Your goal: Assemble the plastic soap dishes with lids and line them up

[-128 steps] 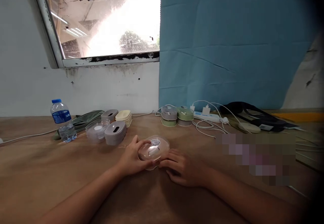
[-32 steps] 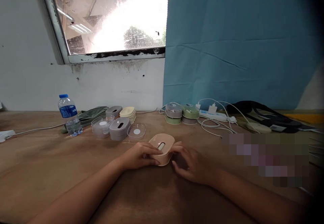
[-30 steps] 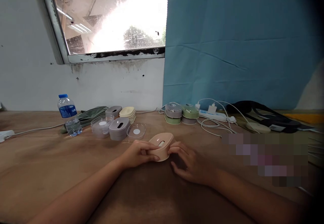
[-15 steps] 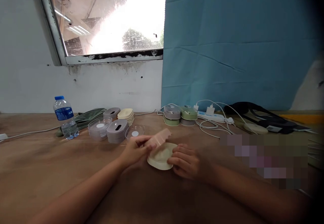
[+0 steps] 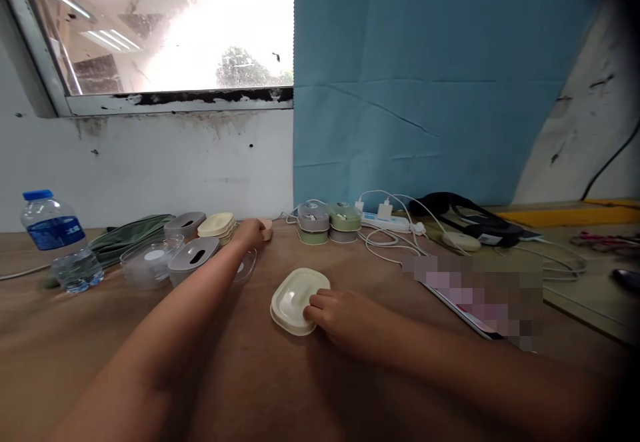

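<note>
My left hand (image 5: 251, 232) reaches to the back of the table, its fingers closed on a pale pink plastic piece (image 5: 268, 230) beside a stack of cream lids (image 5: 218, 226). Part of the pink piece is hidden by the hand. My right hand (image 5: 333, 315) grips the near right edge of a shallow cream lid (image 5: 295, 295), which lies on the table with its glossy recessed side up. A second cream rim seems to show under it. Under my left forearm, a clear plastic lid (image 5: 246, 267) is partly covered.
Left of my arm are grey slotted boxes (image 5: 185, 255), a clear container (image 5: 150, 259), a green pouch (image 5: 133, 235) and a water bottle (image 5: 57, 239). Behind stand green and grey stacked boxes (image 5: 329, 222), a power strip (image 5: 395, 222) with cables, and a black strap (image 5: 450, 209).
My left hand has carried the pink piece from above the cream lid to the back of the table. The cream lid and right hand have shifted slightly left as the view turned right.
</note>
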A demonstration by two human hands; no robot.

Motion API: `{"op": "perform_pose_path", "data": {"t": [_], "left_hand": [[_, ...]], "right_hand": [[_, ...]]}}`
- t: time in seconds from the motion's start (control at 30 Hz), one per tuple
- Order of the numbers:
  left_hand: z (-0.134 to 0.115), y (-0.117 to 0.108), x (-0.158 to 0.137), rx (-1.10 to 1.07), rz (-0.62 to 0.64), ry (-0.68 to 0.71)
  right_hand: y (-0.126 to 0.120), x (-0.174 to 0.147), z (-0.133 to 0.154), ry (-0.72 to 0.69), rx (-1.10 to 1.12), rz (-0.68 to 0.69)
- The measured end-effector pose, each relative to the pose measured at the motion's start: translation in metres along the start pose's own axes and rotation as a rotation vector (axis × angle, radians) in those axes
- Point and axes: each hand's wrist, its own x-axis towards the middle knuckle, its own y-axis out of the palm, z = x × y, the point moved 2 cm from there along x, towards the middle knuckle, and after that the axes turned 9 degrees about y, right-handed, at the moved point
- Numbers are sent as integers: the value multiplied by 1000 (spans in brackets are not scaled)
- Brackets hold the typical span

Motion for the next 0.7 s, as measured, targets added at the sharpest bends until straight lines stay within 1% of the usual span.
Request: {"op": "perform_pose_path", "data": {"t": [0.07, 0.13, 0.23, 0.33, 0.47, 0.6, 0.7], "left_hand": [[5, 6, 1, 32, 37, -23], [11, 9, 0, 57, 70, -46], [20, 10, -3, 84, 106, -66], [25, 9, -7, 96, 130, -66], [25, 6, -12, 99, 159, -52], [23, 5, -20, 120, 135, -23], [19, 0, -32, 138, 97, 31]], "right_hand": [[0, -1, -1, 50, 71, 35], [0, 1, -2, 96, 110, 40], [4, 15, -6, 146, 95, 46], [12, 41, -16, 153, 27, 74], [27, 85, -34, 162, -13, 70], [44, 124, -50, 281, -52, 63], [57, 145, -59, 376, -65, 72]]}}
